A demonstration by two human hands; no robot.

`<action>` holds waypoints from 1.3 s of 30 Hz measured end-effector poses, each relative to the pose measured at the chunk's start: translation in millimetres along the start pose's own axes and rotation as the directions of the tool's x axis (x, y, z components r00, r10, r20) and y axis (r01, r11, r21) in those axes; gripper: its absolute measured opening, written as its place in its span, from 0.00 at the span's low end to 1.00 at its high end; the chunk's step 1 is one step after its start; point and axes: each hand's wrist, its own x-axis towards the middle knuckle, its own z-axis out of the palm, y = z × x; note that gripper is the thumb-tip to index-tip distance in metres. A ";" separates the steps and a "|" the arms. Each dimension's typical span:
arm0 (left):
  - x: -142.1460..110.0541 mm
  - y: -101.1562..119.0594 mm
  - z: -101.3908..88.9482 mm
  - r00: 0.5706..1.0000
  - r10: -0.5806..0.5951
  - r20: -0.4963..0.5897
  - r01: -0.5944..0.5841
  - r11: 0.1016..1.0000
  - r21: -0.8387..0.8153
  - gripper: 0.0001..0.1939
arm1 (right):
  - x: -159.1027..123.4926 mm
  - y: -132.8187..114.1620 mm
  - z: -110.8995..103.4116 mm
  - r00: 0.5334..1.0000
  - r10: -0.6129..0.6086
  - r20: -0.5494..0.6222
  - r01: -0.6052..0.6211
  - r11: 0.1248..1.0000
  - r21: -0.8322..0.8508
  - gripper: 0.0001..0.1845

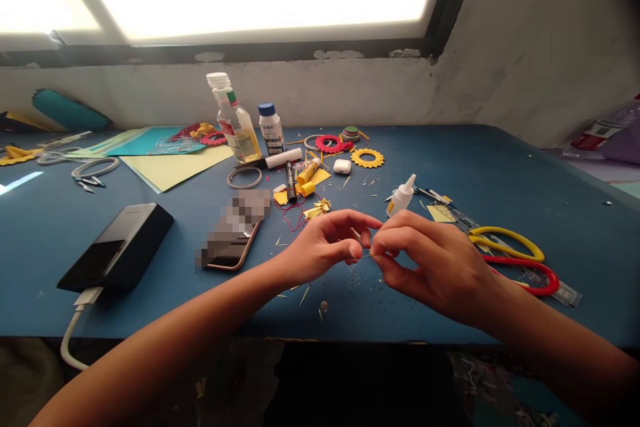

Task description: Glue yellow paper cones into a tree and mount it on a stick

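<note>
Over the front middle of the blue table, my left hand [333,245] is curved with its thumb apart from the fingers; I see nothing in it. Its index fingertip reaches my right hand [433,263], whose thumb and fingers are pinched together. Whatever sits in that pinch, if anything, is too small to make out. Just behind the right hand stands a white glue bottle [401,197] with a pointed tip. Scissors with one yellow and one red handle [543,273] lie beside the right wrist. A folded yellow paper piece [319,209] rests behind the left hand.
A phone [233,247] and a black power bank [117,247] with a white cable lie left. Behind are a glass bottle [240,137], a blue-capped bottle [271,130], a yellow toothed paper ring [367,158], a white earbud case [343,166] and paper sheets [180,170]. Scraps litter the blue table [500,180].
</note>
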 end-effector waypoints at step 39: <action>0.0 -1.7 1.2 1.000 -0.018 0.003 0.018 0.999 0.044 0.23 | -13.5 2.8 -10.2 0.979 0.179 -0.099 -0.150 0.957 0.249 0.07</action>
